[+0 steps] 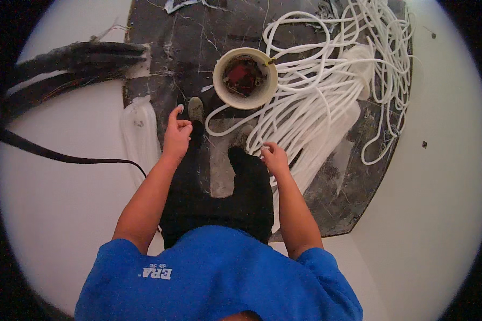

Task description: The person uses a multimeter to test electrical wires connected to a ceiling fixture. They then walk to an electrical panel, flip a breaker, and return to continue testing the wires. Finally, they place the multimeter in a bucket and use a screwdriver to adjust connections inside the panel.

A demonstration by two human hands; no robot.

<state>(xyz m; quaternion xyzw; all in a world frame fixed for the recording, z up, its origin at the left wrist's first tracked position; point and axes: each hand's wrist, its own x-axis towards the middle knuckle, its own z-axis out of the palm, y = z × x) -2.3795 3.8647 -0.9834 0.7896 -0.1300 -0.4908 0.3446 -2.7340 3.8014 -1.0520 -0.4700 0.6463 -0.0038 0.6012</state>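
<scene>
Two bare hands in shot, both one person's. The left hand (pixel 178 134) is above the dark tiled floor (pixel 334 208), near the shoe on that side: index finger stretched out, the other fingers curled in, a gap showing beside the index, no object visible in it. There's a pale spot on that fingertip, too small to make out. The right hand (pixel 276 158) is right by the near edge of the white flexible round tubing (pixel 316 96), fingers bent and close together. Can't tell whether they're gripping a strand or just next to it.

That tubing is one big heap, way too many loops to count, sprawled over the floor ahead and to the right. One loop bends in between the feet and the single round cream bucket (pixel 218 85), which has one reddish thing (pixel 243 75) among darker stuff inside. Cloudy see-through plastic wrap (pixel 340 125) covers part of the heap.

Over on the left: one long translucent white bundle (pixel 139 125), at least two thick black cable bundles (pixel 85 53) and one thinner black cable (pixel 72 157). Two grey shoes (pixel 196 108), one blue short-sleeved shirt (pixel 219 283), and one pair of black trousers (pixel 217 214).
</scene>
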